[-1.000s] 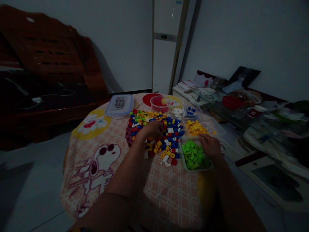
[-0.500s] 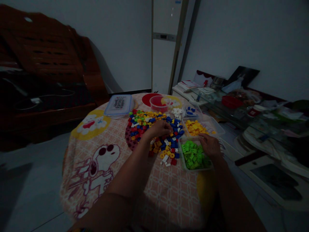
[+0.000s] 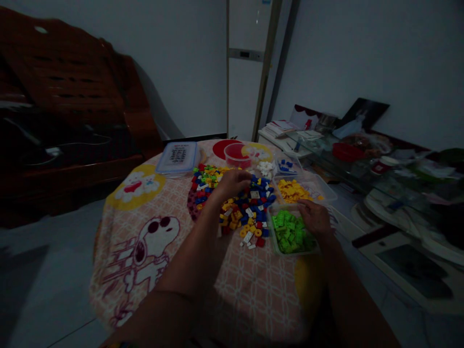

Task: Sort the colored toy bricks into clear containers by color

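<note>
My left hand (image 3: 234, 184) hovers over the far part of a mixed heap of toy building bricks (image 3: 237, 215), its fingers bent and drawn together. Anything between those fingertips is too small and dark to make out. At the right, my right hand (image 3: 316, 218) curls its fingers over the far right rim of a clear plastic box (image 3: 274, 244). Green bricks (image 3: 289, 229) lie inside that box, partly hidden by the hand. Just beyond, yellow bricks (image 3: 291, 190) fill the left part of another clear container (image 3: 325, 189).
Farther back are a small box with blue bricks (image 3: 287, 165), white bricks (image 3: 265, 168) and a round clear tub (image 3: 237, 157). A lidded box (image 3: 178, 157) sits at the far left of the cloth-covered round table (image 3: 250, 285). A cluttered glass table (image 3: 339, 159) stands right.
My left hand has moved up and slightly left across the heap, uncovering blue and white bricks. My right hand stays at the box of green bricks.
</note>
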Demonstrator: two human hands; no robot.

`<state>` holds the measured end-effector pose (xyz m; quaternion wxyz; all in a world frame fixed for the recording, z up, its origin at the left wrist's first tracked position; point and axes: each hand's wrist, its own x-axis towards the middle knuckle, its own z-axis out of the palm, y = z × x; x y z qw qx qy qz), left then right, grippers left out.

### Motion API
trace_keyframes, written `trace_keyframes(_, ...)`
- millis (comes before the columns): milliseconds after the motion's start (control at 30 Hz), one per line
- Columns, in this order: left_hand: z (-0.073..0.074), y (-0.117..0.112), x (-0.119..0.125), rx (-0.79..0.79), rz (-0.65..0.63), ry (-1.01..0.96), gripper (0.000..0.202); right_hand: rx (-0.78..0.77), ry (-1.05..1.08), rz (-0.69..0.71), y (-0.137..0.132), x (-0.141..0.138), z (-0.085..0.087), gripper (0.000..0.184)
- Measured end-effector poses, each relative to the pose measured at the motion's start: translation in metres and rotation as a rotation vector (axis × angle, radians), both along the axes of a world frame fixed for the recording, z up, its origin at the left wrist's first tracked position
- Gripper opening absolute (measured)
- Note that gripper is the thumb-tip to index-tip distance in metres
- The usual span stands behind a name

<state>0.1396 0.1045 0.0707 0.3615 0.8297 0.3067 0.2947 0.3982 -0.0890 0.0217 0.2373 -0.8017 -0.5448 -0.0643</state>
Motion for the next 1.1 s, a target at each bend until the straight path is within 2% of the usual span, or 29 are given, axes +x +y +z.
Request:
trace_keyframes(100, 0.012, 0.010, -0.034, 0.067, 0.101, 0.251, 0.026, 0.013, 0.008, 0.004, 0.000, 0.000, 0.000, 0.037)
trace_keyframes(200, 0.014, 0.012, -0.049, 0.055, 0.112, 0.410, 0.017, 0.014, 0.022, 0.013, 0.000, 0.000, -0.001, 0.037)
trace_keyframes(400, 0.005, 0.009, -0.037, 0.073, 0.100, 0.586, 0.005, 0.035, 0.011, 0.018, 0.000, 0.002, -0.002, 0.038)
trace_keyframes(600, 0.001, 0.003, -0.024, 0.113, 0.157, 0.710, 0.015, 0.040, 0.038, 0.045, 0.000, 0.002, -0.003, 0.038)
trace_keyframes(767, -0.002, 0.003, -0.024, 0.137, 0.175, 0.707, 0.017, 0.023, 0.039, 0.033, -0.001, 0.003, -0.003, 0.039)
trace_keyframes(867, -0.002, 0.007, -0.028, 0.107, 0.130, 0.675, 0.013, 0.033, 0.031, 0.033, 0.000, 0.003, -0.003, 0.038)
trace_keyframes(1100, -0.001, 0.014, -0.041, 0.004, 0.053, 0.337, 0.024, 0.022, 0.025, 0.016, 0.000, 0.001, -0.001, 0.039)
